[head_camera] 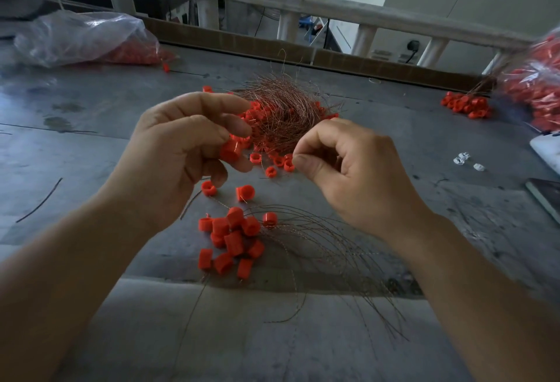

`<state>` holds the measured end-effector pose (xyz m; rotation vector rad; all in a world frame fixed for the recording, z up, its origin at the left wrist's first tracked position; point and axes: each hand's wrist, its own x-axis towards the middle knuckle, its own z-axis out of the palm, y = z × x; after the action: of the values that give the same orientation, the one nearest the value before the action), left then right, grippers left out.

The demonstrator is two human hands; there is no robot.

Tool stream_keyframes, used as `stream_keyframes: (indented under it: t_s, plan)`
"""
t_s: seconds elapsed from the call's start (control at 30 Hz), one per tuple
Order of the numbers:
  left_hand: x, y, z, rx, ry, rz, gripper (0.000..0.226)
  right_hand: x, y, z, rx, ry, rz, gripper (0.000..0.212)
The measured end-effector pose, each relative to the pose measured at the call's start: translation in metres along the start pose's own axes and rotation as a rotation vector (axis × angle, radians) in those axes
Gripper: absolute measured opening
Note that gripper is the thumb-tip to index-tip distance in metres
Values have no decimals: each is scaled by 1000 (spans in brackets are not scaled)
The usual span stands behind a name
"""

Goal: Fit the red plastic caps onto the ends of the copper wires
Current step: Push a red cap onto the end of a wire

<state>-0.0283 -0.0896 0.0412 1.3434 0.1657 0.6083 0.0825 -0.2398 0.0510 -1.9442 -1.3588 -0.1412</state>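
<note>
A grey, scuffed worktop (91, 145) filled most of the view, with a pale railing (303, 0) along its far edge. A clear plastic bag (81, 37) of red caps lay at the far left and a second bag (536, 84), also full of red, at the far right, with a small cluster of caps (466, 104) just beside it. In the middle sat a round tangle of copper wires (281, 109), nest-like, with loose caps (280, 165) scattered under and around its near side. Nearer the person lay a bunch of capped wires (233, 239): the caps were heaped together on the left, and the thin strands (333, 248) fanned away from them to the right and toward the near edge, curving as they went. The left hand (178, 151) hovered above the worktop with its fingers curled, gripping a red cap (231, 150) between thumb and fingers; the cap's axis stood roughly upright with a slight lean (which end was open could not be told). The right hand (351, 175) hovered just beside it, fingers curled, thumb and forefinger pressed tip to tip and aimed left toward the cap; any wire in that pinch was too fine to make out. A few small white pieces (463, 159) lay well to the right.
</note>
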Motion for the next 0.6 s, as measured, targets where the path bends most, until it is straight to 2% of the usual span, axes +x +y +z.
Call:
stream_keyframes:
  t_s: [0.07,0.13,0.2,0.3,0.37,0.47,0.6]
  plan:
    - [2,-1,-1,63,83,6,25,-1,-1,1,-17,-15,-4,8]
    - [6,-3,-6,127,199,8,26,-1,0,1,-37,-48,3,9]
    - [10,-5,-11,195,296,-8,29,-1,1,1,-70,-149,24,9]
    - [16,-16,-15,417,340,-19,33,-3,3,3,-170,-352,61,9]
    - [17,-25,-13,685,278,34,27,-4,5,3,-200,-408,76,12]
    - [19,-38,-13,1041,98,126,15,-4,5,1,-162,-376,109,23]
    - [24,-47,-16,1171,-31,78,21,-2,7,-2,-142,-305,140,24]
